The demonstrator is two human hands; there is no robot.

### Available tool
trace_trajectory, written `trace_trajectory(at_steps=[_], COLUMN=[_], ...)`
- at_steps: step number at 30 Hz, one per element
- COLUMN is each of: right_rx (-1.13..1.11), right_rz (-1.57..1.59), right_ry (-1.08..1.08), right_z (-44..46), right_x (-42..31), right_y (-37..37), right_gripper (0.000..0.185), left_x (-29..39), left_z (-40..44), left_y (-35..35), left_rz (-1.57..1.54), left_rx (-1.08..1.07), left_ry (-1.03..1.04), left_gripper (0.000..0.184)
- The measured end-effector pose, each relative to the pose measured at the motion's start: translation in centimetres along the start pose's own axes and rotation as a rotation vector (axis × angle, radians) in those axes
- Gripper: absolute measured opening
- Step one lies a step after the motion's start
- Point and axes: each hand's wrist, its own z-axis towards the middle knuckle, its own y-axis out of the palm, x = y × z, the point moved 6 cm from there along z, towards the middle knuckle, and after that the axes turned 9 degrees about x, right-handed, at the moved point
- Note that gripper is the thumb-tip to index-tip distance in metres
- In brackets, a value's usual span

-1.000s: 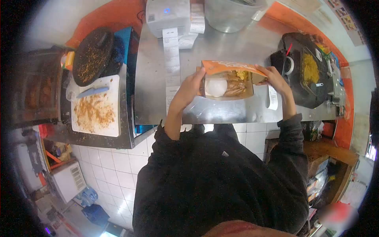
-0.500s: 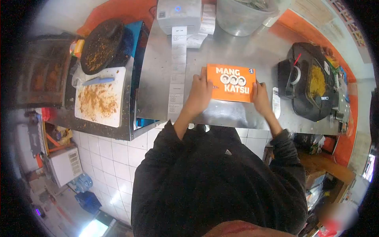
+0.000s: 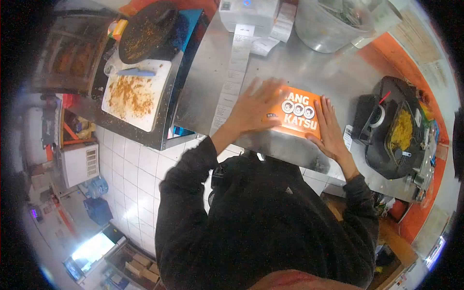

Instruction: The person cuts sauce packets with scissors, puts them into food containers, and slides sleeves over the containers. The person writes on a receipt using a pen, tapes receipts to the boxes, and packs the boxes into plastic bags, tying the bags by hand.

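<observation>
An orange food box (image 3: 298, 112) printed "MANG KATSU" lies flat on the steel counter in front of me. My left hand (image 3: 253, 108) is spread at the box's left side, its fingers blurred and covering part of the lettering. Along the right edge lies my right hand (image 3: 332, 130), fingers stretched out and touching the box. Neither hand is wrapped round anything. A long printed receipt strip (image 3: 232, 79) runs down the counter to the left of the box.
A white label printer (image 3: 249, 14) and a clear plastic bucket (image 3: 333, 26) stand at the back. On the left are a crumb-covered cutting board (image 3: 133, 99), a blue knife (image 3: 137, 72) and a dark round board (image 3: 150, 34). A black tray (image 3: 379, 152) with yellow shreds sits right.
The hands have gone from gripping the box's two sides to lying spread on it. The box now rests lower on the counter. My view has turned slightly.
</observation>
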Motion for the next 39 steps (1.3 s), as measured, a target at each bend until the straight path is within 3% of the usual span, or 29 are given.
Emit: trace_trajectory(at_steps=[1, 3, 11, 14, 17, 21, 25, 27, 30, 31, 33, 35, 37, 39], right_rx=[-0.046, -0.076, -0.09, -0.159, -0.059, 0.008, 0.04, 0.109, 0.491, 0.446, 0.341, 0.278, 0.282, 0.351], right_rz=[0.004, -0.06, -0.155, -0.191, 0.017, -0.236, -0.25, -0.414, -0.061, 0.085, 0.338, 0.488, 0.478, 0.307], right_ry=[-0.052, -0.122, -0.263, -0.223, -0.228, -0.204, -0.115, -0.029, -0.045, -0.037, 0.142, 0.323, 0.356, 0.521], right_z=[0.1, 0.6, -0.1, 0.0, 0.4, -0.4, -0.6, -1.7, -3.8, -4.0, -3.7, -2.8, -1.4, 0.1], right_x=[0.1, 0.6, 2.1, 1.3, -0.4, -0.4, -2.0, -3.5, -9.7, -12.2, -15.1, -16.8, -18.0, -18.9], right_y=[0.0, -0.1, 2.4, 1.7, 0.5, 1.7, 1.4, 0.9, 1.6, 2.8, 7.6, 12.6, 16.0, 17.6], right_gripper=[0.088, 0.089, 0.086, 0.076, 0.069, 0.06, 0.058, 0.058, 0.045, 0.035, 0.032, 0.026, 0.023, 0.024], left_x=[-0.6, 0.1, -0.6, -0.3, -0.1, -0.2, -0.7, -2.2, -5.3, -6.7, -8.3, -9.3, -9.4, -9.7], left_z=[0.3, 0.5, 1.2, 1.0, 0.7, 0.5, -0.6, -3.5, -9.7, -12.1, -16.3, -18.4, -19.1, -19.2], left_y=[-0.4, -0.5, 1.3, 1.4, 0.8, 1.1, 0.3, 0.0, -0.4, -0.1, 1.5, 1.6, 1.9, 2.1], left_rz=[0.0, -0.117, -0.017, 0.074, 0.047, 0.056, -0.005, -0.462, -0.454, -0.461, -0.243, -0.243, -0.243, -0.26], left_rx=[0.001, -0.086, -0.141, -0.171, -0.148, -0.037, 0.103, 0.29, 0.179, 0.171, -0.045, -0.093, -0.129, -0.141], left_ry=[-0.012, 0.126, 0.146, 0.162, 0.148, 0.131, 0.039, -0.25, -0.391, -0.382, -0.205, -0.176, -0.152, -0.161], left_gripper=[0.086, 0.094, 0.087, 0.088, 0.092, 0.099, 0.094, 0.088, 0.08, 0.08, 0.076, 0.075, 0.073, 0.073])
